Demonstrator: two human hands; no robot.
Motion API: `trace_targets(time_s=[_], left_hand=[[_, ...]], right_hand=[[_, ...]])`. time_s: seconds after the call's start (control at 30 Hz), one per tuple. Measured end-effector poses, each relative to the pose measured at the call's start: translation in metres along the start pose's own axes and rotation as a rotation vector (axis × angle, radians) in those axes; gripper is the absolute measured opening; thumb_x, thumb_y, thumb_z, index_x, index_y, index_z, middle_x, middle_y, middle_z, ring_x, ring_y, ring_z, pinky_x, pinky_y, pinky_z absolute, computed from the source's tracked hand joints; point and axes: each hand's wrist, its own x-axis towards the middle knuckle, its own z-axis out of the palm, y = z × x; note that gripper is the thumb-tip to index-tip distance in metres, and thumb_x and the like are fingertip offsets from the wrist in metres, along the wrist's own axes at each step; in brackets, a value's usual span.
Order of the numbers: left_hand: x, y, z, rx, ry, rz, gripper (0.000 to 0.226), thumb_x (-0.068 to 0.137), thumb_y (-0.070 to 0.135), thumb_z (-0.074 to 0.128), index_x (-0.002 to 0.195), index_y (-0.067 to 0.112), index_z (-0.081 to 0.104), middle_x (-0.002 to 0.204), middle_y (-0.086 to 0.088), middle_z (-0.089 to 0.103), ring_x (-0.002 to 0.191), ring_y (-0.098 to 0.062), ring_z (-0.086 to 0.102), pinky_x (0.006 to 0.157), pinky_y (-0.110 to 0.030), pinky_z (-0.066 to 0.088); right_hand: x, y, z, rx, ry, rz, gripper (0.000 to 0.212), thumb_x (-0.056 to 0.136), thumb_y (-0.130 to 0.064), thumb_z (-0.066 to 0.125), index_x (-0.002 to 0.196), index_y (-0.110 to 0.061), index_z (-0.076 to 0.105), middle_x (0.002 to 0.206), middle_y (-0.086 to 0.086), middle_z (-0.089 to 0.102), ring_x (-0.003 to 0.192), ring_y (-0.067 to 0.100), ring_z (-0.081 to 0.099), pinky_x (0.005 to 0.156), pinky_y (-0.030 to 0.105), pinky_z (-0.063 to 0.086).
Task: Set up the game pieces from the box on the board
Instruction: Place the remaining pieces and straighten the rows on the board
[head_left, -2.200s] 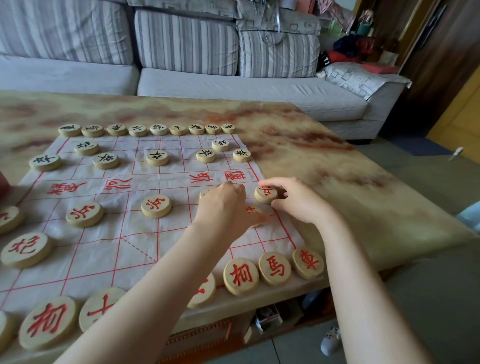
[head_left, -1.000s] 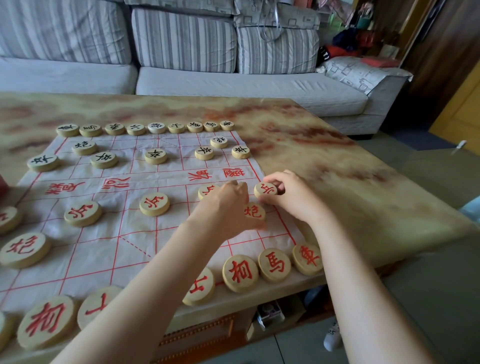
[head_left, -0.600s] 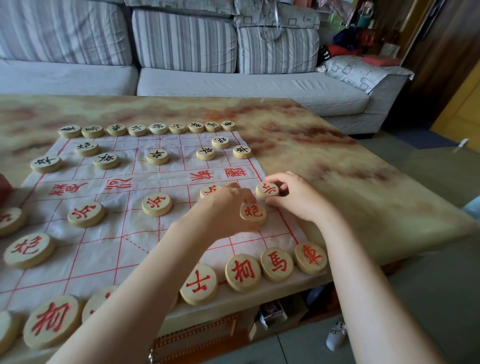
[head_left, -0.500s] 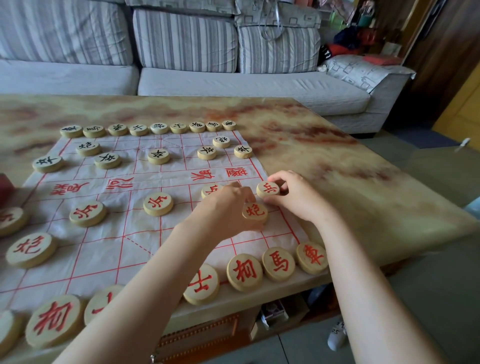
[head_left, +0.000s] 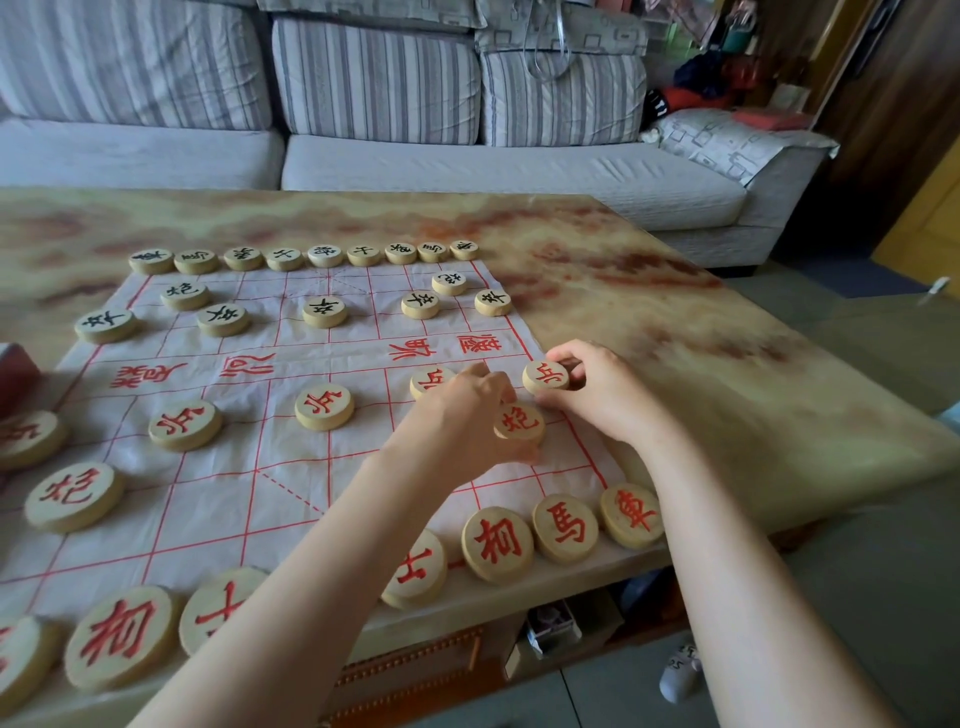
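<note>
Two pinches — left hand (head_left: 462, 415) cannon (head_left: 518, 423), right hand (head_left: 608, 395) soldier (head_left: 545, 375)

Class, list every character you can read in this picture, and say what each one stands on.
"車": red, chariot piece, near right corner.
"馬": red, horse piece.
"相": red, elephant piece.
"炮": red, cannon piece, held by left hand.
"兵": red, soldier piece, pinched by right hand.
"卒": black, pawn piece.
"漢界": red, upside down, paper board.
Back row pieces: too small to read.
</note>
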Motion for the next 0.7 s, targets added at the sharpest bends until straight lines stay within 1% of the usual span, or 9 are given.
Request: trace_targets(time_s=[0.07,0.13,0.2,0.3,0.4,0.43,0.5,0.6,0.7], left_hand=[[-0.001,-0.001,-0.004,-0.022,-0.005,0.000,0.067,0.063,0.053,0.073,0.118,0.020,0.054,0.114,0.000,0.054,0.095,-0.019,0.056,0.076,-0.030,0.047],[-0.003,-0.003,-0.016,-0.063,0.028,-0.001,0.066,0.062,0.052,0.074,0.117,0.020,0.056,0.114,0.000,0.056,0.090,-0.016,0.056,0.081,-0.030,0.048],[-0.008,-0.011,-0.033,-0.102,0.086,-0.010,0.060,0.063,0.048,0.075,0.113,0.020,0.059,0.111,0.000,0.061,0.082,-0.014,0.055,0.081,-0.029,0.049],[-0.023,-0.038,-0.058,-0.066,0.126,-0.063,0.054,0.065,0.046,0.071,0.112,0.023,0.060,0.110,0.003,0.063,0.082,-0.013,0.060,0.083,-0.034,0.052],[-0.043,-0.073,-0.074,0.010,0.139,-0.145,0.050,0.069,0.037,0.073,0.114,0.021,0.059,0.114,0.001,0.062,0.088,-0.012,0.057,0.084,-0.030,0.050],[-0.049,-0.083,-0.077,0.037,0.132,-0.171,0.050,0.069,0.035,0.074,0.114,0.021,0.059,0.115,-0.001,0.062,0.091,-0.012,0.057,0.085,-0.029,0.049],[-0.058,-0.096,-0.081,0.061,0.111,-0.213,0.053,0.068,0.034,0.076,0.116,0.020,0.058,0.118,-0.003,0.060,0.097,-0.013,0.056,0.086,-0.029,0.047],[-0.065,-0.107,-0.083,0.068,0.092,-0.231,0.058,0.065,0.033,0.078,0.117,0.021,0.058,0.119,-0.003,0.060,0.101,-0.014,0.056,0.085,-0.027,0.043],[-0.067,-0.114,-0.083,0.088,0.084,-0.231,0.062,0.064,0.035,0.078,0.120,0.021,0.055,0.119,-0.003,0.060,0.101,-0.015,0.057,0.087,-0.027,0.044]], right_hand=[[0.000,-0.001,0.000,-0.038,-0.008,-0.007,0.046,0.073,-0.025,0.076,0.114,-0.014,0.058,0.117,0.006,0.056,0.102,0.016,0.051,0.084,0.025,0.039],[0.000,-0.003,-0.003,-0.099,-0.001,-0.017,0.049,0.075,-0.030,0.074,0.119,-0.014,0.056,0.119,0.007,0.052,0.110,0.021,0.049,0.093,0.032,0.040],[-0.001,-0.008,-0.007,-0.140,0.038,-0.035,0.050,0.076,-0.032,0.072,0.120,-0.015,0.056,0.118,0.006,0.051,0.115,0.024,0.045,0.097,0.035,0.038],[-0.003,-0.025,-0.006,-0.102,0.098,-0.110,0.048,0.076,-0.030,0.072,0.120,-0.017,0.058,0.119,0.003,0.056,0.114,0.023,0.046,0.097,0.034,0.038],[-0.005,-0.045,0.006,-0.019,0.022,-0.167,0.048,0.075,-0.032,0.072,0.121,-0.023,0.058,0.123,0.001,0.057,0.115,0.017,0.048,0.093,0.028,0.039],[-0.005,-0.050,0.011,-0.009,-0.014,-0.173,0.049,0.075,-0.034,0.072,0.121,-0.025,0.058,0.124,-0.001,0.057,0.115,0.014,0.049,0.091,0.026,0.038],[-0.006,-0.059,0.021,-0.028,-0.070,-0.180,0.051,0.076,-0.037,0.071,0.123,-0.026,0.056,0.126,-0.005,0.056,0.116,0.011,0.049,0.091,0.025,0.037],[-0.005,-0.069,0.034,-0.065,-0.105,-0.198,0.054,0.076,-0.037,0.072,0.125,-0.022,0.055,0.128,-0.003,0.056,0.119,0.013,0.049,0.094,0.027,0.038],[-0.003,-0.076,0.042,-0.118,-0.108,-0.211,0.055,0.076,-0.037,0.072,0.126,-0.023,0.054,0.129,0.000,0.055,0.122,0.016,0.045,0.096,0.028,0.035]])
